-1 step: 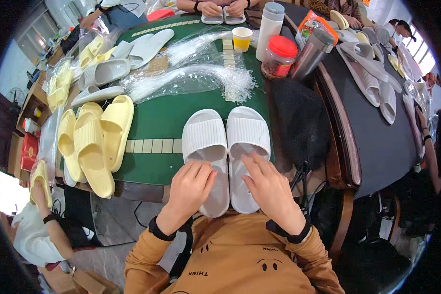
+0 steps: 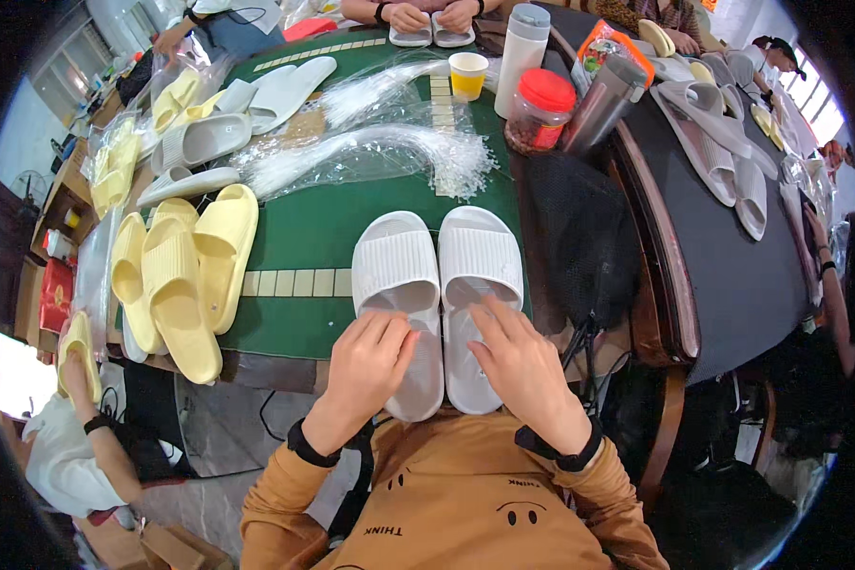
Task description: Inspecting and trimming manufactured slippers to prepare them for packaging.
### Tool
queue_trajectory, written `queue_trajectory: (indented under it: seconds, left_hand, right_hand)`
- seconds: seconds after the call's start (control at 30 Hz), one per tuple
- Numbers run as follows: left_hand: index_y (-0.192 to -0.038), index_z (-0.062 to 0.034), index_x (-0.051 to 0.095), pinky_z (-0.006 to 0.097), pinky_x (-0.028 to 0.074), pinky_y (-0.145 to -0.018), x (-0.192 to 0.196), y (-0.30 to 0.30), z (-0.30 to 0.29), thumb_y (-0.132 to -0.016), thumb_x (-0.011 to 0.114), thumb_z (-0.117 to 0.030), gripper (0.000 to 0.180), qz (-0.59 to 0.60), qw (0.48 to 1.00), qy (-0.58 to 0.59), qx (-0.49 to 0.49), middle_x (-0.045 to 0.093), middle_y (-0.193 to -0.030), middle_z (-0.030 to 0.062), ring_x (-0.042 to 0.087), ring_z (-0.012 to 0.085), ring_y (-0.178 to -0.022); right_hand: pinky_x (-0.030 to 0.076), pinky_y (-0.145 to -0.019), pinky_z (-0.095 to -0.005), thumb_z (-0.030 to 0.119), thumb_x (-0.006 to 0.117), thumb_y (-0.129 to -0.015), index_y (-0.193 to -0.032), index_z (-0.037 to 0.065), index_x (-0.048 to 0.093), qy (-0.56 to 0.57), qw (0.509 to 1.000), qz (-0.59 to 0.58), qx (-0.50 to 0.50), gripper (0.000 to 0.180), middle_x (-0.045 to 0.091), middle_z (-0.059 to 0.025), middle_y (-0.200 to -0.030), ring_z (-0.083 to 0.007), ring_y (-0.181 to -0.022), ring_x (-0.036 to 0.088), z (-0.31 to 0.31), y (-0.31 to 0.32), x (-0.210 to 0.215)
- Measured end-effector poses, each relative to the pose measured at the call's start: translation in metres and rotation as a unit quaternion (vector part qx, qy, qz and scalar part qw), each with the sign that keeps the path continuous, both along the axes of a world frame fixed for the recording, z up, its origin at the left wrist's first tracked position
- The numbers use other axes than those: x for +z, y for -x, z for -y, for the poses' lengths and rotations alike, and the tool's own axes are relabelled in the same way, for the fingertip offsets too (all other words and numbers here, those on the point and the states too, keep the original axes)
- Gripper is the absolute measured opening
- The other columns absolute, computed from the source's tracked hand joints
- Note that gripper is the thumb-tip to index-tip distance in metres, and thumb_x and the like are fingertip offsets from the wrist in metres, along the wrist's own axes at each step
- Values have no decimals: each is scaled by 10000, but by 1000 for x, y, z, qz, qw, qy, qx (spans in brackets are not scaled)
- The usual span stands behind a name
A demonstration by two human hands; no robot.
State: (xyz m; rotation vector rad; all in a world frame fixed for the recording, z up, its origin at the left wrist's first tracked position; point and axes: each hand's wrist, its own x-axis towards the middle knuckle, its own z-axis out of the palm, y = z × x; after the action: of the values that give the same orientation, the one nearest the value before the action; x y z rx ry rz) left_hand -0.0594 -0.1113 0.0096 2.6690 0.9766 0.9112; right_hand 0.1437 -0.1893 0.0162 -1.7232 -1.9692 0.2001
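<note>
A pair of light grey slide slippers lies side by side at the table's near edge, toes pointing away, with ribbed straps. Over the left slipper point(image 2: 396, 264) my left hand point(image 2: 369, 366) bends its fingers toward the strap opening. My right hand point(image 2: 527, 369) does likewise at the right slipper point(image 2: 483, 252), its thumb apart from the fingers. Both sets of fingertips are blurred at the openings, and I make out nothing held in either hand. Beyond the slippers is a bundle of clear plastic loop fasteners point(image 2: 380, 157) in a plastic bag.
Yellow slippers point(image 2: 185, 294) are stacked at the left, more grey ones point(image 2: 204, 141) behind them. A paper cup point(image 2: 467, 76), white bottle point(image 2: 522, 59), red-lidded jar point(image 2: 541, 109) and steel tumbler point(image 2: 606, 104) stand at the back right. A black bag point(image 2: 579, 233) hangs beside the table. Other people handle slippers nearby.
</note>
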Motion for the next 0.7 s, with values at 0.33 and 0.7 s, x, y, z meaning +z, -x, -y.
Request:
queue_trajectory:
  seconds: [0.33,0.7]
  left_hand:
    - [-925,3,537,418,533,-752,-6,-10,-14,-876,630,-82,135,-73,997,22,17,616,-1027,186,626,344,-879]
    - [-941,-12,528,459,520,-728,-11,-15,-19,-892,640,-159,191,-105,991,74,29,606,-936,171,618,371,-870]
  right_hand:
    - [353,-1086,-482,235,743,-782,-1301,-133,454,-18,998,64,-13,698,434,-265,-1366,-386,-1324,398,-17,16,-19]
    - [547,-823,-401,78,659,-857,-1089,7,650,-39,993,-72,85,243,655,-150,-1087,-346,-984,644,-18,-23,32]
